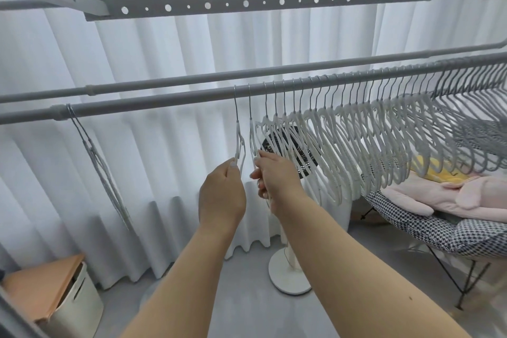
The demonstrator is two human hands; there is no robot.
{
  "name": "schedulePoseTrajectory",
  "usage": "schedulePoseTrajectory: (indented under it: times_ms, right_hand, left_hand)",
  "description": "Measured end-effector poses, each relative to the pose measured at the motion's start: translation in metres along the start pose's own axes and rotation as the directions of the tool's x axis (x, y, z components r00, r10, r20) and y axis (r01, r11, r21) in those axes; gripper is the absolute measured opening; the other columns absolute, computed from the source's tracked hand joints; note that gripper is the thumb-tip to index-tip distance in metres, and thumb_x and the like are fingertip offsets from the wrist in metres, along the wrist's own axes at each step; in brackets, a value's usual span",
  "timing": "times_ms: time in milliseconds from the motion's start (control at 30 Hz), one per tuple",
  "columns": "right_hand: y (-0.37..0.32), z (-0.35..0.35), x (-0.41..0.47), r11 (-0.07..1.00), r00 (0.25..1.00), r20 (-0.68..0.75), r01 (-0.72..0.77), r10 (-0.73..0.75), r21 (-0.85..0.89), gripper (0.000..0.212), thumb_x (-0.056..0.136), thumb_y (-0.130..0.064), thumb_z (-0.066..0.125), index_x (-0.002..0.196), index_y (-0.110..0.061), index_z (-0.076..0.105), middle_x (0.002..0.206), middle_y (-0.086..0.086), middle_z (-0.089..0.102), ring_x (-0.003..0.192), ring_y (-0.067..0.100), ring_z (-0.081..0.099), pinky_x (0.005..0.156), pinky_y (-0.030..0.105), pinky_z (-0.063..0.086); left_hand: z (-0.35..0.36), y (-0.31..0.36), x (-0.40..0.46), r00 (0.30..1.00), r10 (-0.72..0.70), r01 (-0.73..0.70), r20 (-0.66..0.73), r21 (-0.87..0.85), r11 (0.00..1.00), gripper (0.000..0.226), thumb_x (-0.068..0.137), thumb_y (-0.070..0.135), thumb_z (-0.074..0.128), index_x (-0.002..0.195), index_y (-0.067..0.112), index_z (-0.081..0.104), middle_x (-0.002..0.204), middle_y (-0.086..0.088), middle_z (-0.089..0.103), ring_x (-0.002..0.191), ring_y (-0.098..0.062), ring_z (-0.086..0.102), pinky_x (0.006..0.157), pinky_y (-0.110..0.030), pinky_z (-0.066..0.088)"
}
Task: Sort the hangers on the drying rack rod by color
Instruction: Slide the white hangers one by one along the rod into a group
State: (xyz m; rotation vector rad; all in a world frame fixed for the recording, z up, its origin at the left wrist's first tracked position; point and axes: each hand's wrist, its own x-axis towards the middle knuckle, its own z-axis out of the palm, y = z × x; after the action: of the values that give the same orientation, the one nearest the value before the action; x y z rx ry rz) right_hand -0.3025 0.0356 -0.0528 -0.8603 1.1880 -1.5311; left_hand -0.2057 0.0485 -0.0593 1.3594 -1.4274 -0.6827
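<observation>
White pleated curtains [164,90] back two round grey rods [164,100]; left hand [222,195] and right hand [277,181] each pinch one ribbed white hanger [239,143].

Two hands are seen: left hand [222,195], right hand [277,178]. Two rods [164,103] are counted at hanger height, and two perforated bars [247,4] above them. Two white hangers are held apart from the pack, one [238,143] by the left hand, one [252,137] by the right. A pair of grey hangers [101,170] is noted at far left. The packed white hangers [343,145] number roughly thirty; an exact count cannot be made. The grey hangers [472,123] at far right are too crowded to count. One fan [288,277], one chair [439,228] and one box [74,302] are recorded.
</observation>
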Motion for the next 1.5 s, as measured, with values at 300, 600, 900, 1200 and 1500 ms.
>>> schedulePoseTrajectory:
  times_ms: [300, 600, 900, 1200, 1500]
  right_hand:
    - [-0.004, -0.006, -0.001, 1.000, 1.000, -0.013, 0.001, -0.001, -0.024, 0.022, 0.092, -0.008, 0.049, 0.084, -0.026, 0.058, 0.065, 0.005, 0.052, 0.043, 0.011, 0.034, 0.040, 0.018, 0.028]
    - [-0.007, -0.009, -0.003, 0.999, 1.000, -0.029, -0.004, 0.003, -0.034, 0.024, 0.091, -0.007, 0.050, 0.078, -0.025, 0.058, 0.065, 0.006, 0.052, 0.044, 0.012, 0.034, 0.040, 0.019, 0.028]
    - [-0.008, -0.012, -0.003, 0.999, 1.000, -0.020, -0.007, 0.006, -0.042, 0.021, 0.091, -0.006, 0.050, 0.082, -0.023, 0.059, 0.066, 0.006, 0.051, 0.045, 0.012, 0.034, 0.042, 0.020, 0.027]
    - [-0.009, -0.015, -0.004, 0.999, 1.000, -0.002, -0.012, 0.012, -0.048, 0.025, 0.092, -0.007, 0.050, 0.074, -0.022, 0.058, 0.067, 0.007, 0.052, 0.047, 0.013, 0.035, 0.043, 0.021, 0.028]
    - [-0.003, -0.015, 0.002, 0.997, 1.000, -0.015, 0.004, -0.005, -0.076, 0.038, 0.094, -0.014, 0.052, 0.131, -0.014, 0.052, 0.066, 0.006, 0.057, 0.048, 0.014, 0.044, 0.042, 0.023, 0.036]
  left_hand:
    - [0.007, 0.004, -0.001, 0.999, 0.024, -0.024, 0.022, -0.001, 1.000, 0.038, 0.101, 0.029, 0.033, 0.117, 0.024, 0.067, 0.104, -0.007, 0.070, 0.098, -0.027, 0.060, 0.084, -0.039, 0.047]
    - [0.011, 0.004, 0.001, 0.999, 0.010, -0.011, 0.033, 0.008, 1.000, 0.034, 0.101, 0.032, 0.033, 0.103, 0.025, 0.067, 0.082, 0.004, 0.060, 0.079, -0.019, 0.051, 0.072, -0.034, 0.041]
    - [0.012, 0.006, 0.000, 0.999, 0.023, -0.023, 0.030, 0.022, 0.999, 0.033, 0.101, 0.029, 0.034, 0.080, 0.023, 0.060, 0.062, 0.007, 0.049, 0.064, -0.014, 0.046, 0.065, -0.034, 0.041]
    - [0.013, 0.007, -0.001, 0.999, 0.008, -0.009, 0.042, 0.026, 1.000, 0.039, 0.100, 0.036, 0.034, 0.120, 0.026, 0.066, 0.109, -0.008, 0.068, 0.102, -0.030, 0.060, 0.090, -0.052, 0.053]
    - [0.011, 0.007, -0.003, 0.999, 0.004, -0.006, 0.038, 0.068, 0.998, 0.039, 0.099, 0.033, 0.033, 0.080, 0.003, 0.048, 0.065, -0.011, 0.053, 0.066, -0.028, 0.052, 0.075, -0.050, 0.053]
